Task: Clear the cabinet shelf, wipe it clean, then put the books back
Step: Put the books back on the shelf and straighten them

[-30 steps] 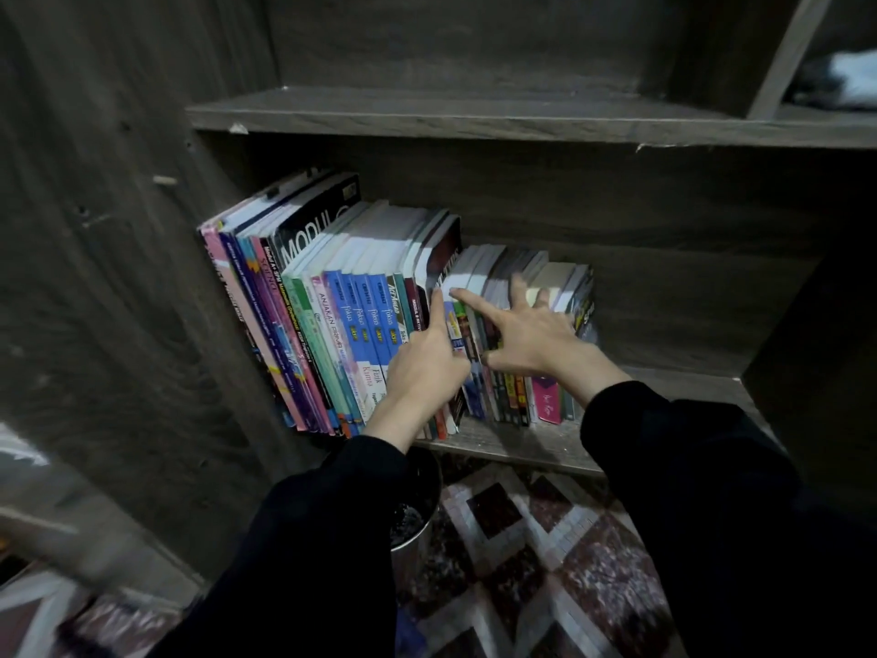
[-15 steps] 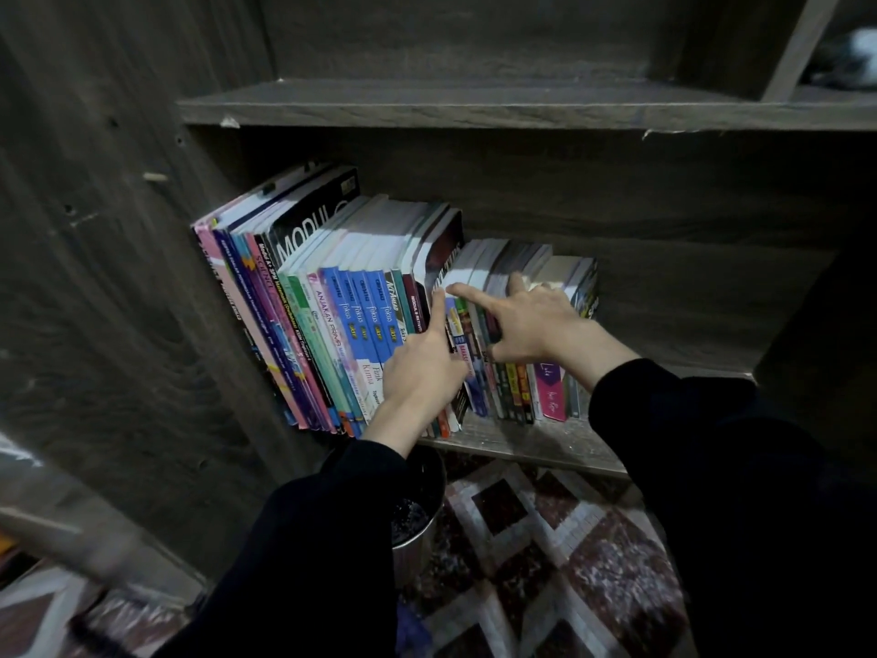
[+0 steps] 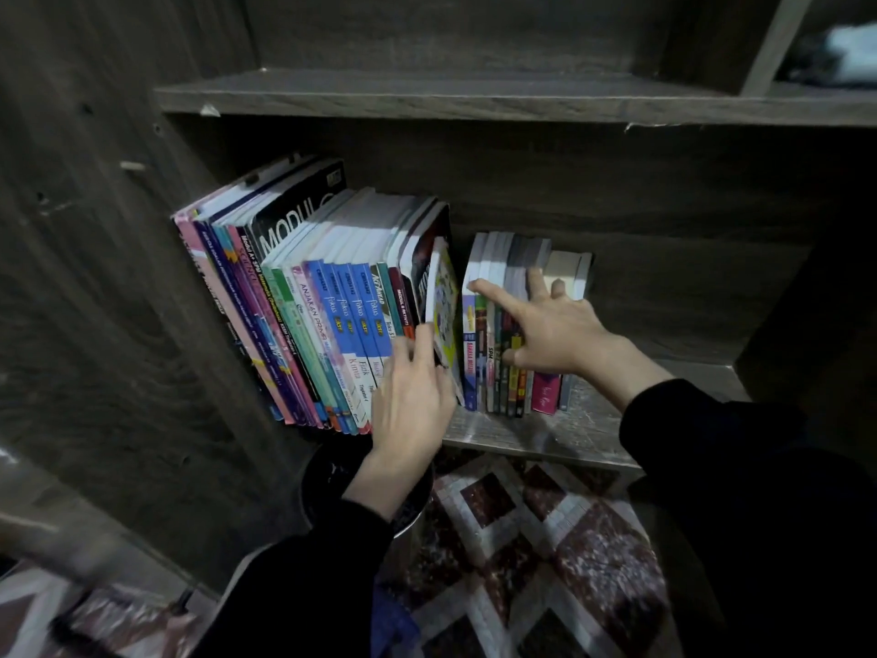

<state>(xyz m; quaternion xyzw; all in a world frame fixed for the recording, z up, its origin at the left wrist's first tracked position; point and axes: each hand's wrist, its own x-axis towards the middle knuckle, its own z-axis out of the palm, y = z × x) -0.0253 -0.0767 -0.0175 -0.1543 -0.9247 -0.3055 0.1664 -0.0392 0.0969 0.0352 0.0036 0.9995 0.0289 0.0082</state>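
Observation:
A row of tall colourful books point(image 3: 322, 315) leans left on the cabinet shelf point(image 3: 545, 434). Its last book, with a white and yellow cover point(image 3: 446, 315), tilts out of the row. My left hand point(image 3: 413, 396) rests on the lower spines of this group, one finger lying along the yellow book's edge. A dark gap separates them from a group of small books point(image 3: 489, 372) standing upright. My right hand point(image 3: 555, 330) lies spread over the small books, index finger stretched across their tops, thumb at their spines.
The upper shelf point(image 3: 474, 95) is bare in front. The cabinet's left wall point(image 3: 118, 325) stands close to the tall books. A dark round bin point(image 3: 327, 472) sits on the patterned floor point(image 3: 545, 539) under my left wrist. Something white point(image 3: 849, 45) lies top right.
The two groups of books, touching before, now stand apart with a gap between them. My left hand slid down the tall spines, and the yellow-covered book has tipped out.

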